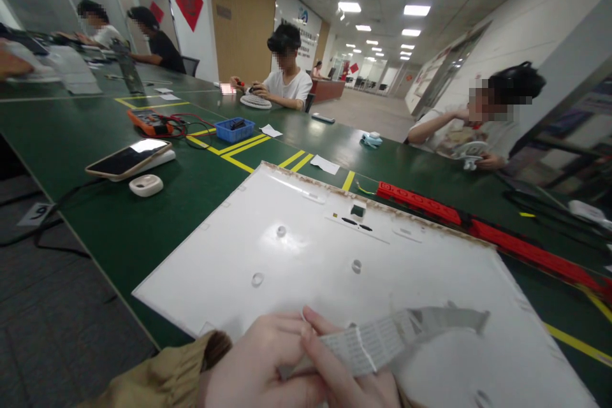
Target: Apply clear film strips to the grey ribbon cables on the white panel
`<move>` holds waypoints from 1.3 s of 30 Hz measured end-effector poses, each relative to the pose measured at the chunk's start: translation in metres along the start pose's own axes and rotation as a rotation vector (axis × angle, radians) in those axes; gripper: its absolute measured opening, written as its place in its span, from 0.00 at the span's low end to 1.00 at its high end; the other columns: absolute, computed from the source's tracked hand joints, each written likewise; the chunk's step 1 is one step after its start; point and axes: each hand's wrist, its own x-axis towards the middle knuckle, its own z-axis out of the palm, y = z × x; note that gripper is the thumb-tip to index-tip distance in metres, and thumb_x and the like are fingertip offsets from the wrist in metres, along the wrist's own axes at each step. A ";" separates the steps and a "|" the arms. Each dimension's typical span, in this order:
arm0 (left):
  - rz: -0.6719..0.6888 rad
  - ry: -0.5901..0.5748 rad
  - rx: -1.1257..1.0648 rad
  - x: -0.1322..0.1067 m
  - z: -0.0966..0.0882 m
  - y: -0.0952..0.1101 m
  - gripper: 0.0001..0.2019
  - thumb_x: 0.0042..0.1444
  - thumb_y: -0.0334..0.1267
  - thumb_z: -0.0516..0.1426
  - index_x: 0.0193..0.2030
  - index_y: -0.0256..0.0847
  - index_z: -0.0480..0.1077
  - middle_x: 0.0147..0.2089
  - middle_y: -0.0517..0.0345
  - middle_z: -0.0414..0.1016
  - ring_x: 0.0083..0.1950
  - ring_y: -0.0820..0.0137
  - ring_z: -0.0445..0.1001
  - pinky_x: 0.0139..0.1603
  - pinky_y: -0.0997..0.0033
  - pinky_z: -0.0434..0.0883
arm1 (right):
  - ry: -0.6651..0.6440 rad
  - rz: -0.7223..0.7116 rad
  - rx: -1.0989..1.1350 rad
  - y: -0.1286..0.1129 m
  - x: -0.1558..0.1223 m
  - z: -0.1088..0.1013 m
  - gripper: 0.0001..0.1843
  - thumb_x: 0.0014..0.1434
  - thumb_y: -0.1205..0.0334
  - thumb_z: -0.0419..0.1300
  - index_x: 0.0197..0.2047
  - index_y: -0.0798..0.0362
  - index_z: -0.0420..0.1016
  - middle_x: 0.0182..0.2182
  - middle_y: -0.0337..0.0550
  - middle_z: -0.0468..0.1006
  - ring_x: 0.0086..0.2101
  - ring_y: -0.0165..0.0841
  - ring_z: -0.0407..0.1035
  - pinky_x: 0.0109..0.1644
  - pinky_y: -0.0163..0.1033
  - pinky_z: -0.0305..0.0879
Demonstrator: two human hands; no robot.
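Note:
A thin grey strip with lines of print (368,345) is pinched between my two hands, its free end trailing to the right over a large white panel (310,255). My left hand (268,357), coming from a brown sleeve, has its fingers closed at the near end of the strip. Against it lies my right hand (347,379), thumb and fingers pressed on the same end; part of this hand is hidden. Several small ring-like pieces, one of them a clear ring (257,279), sit on the panel. Near its far edge are dark slots (356,224).
Beyond the panel runs a long red bar (421,202). A phone (129,160), a white oval case (146,185), an orange multimeter (149,122) and a blue tray (234,130) lie at left on the green table (105,229). Co-workers sit across the table.

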 end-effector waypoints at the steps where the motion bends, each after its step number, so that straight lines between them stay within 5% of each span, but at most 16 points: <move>1: 0.020 0.005 0.011 0.000 0.000 0.000 0.08 0.59 0.35 0.55 0.35 0.39 0.76 0.36 0.53 0.78 0.41 0.68 0.74 0.46 0.71 0.71 | -0.025 -0.031 -0.010 0.001 0.001 -0.001 0.14 0.63 0.63 0.55 0.50 0.54 0.75 0.45 0.53 0.78 0.43 0.37 0.75 0.47 0.35 0.73; 14: 0.180 0.121 0.350 -0.007 -0.004 0.001 0.16 0.62 0.43 0.52 0.27 0.38 0.71 0.25 0.53 0.72 0.30 0.69 0.70 0.34 0.70 0.65 | 0.104 0.000 0.024 -0.004 0.005 -0.001 0.16 0.63 0.64 0.53 0.52 0.56 0.73 0.48 0.57 0.75 0.46 0.38 0.74 0.43 0.35 0.75; 19: 0.301 0.077 0.428 -0.016 -0.005 -0.006 0.13 0.59 0.44 0.56 0.29 0.40 0.74 0.24 0.53 0.72 0.29 0.67 0.71 0.33 0.67 0.66 | 0.221 -0.056 0.065 -0.010 0.009 -0.007 0.14 0.63 0.62 0.54 0.50 0.53 0.75 0.42 0.50 0.79 0.42 0.36 0.76 0.44 0.37 0.75; 30: 0.351 0.127 0.460 -0.022 -0.003 -0.009 0.15 0.58 0.49 0.55 0.29 0.42 0.76 0.21 0.54 0.70 0.28 0.67 0.70 0.33 0.66 0.66 | 0.061 0.516 0.500 -0.024 0.006 -0.004 0.15 0.57 0.63 0.63 0.48 0.51 0.78 0.26 0.38 0.80 0.19 0.27 0.73 0.20 0.22 0.71; 34: 0.393 0.131 0.497 -0.023 -0.002 -0.012 0.16 0.58 0.48 0.56 0.24 0.41 0.72 0.20 0.55 0.68 0.25 0.69 0.67 0.30 0.67 0.64 | 0.007 0.459 0.518 -0.023 0.003 -0.003 0.14 0.57 0.66 0.63 0.48 0.51 0.77 0.28 0.36 0.81 0.20 0.26 0.74 0.23 0.19 0.71; 39: 0.466 0.134 0.550 -0.018 -0.003 -0.011 0.17 0.58 0.46 0.56 0.22 0.40 0.67 0.17 0.58 0.64 0.23 0.71 0.64 0.27 0.69 0.61 | 0.108 0.322 0.390 -0.025 0.006 0.001 0.19 0.54 0.70 0.65 0.51 0.51 0.75 0.33 0.38 0.82 0.30 0.29 0.77 0.35 0.20 0.74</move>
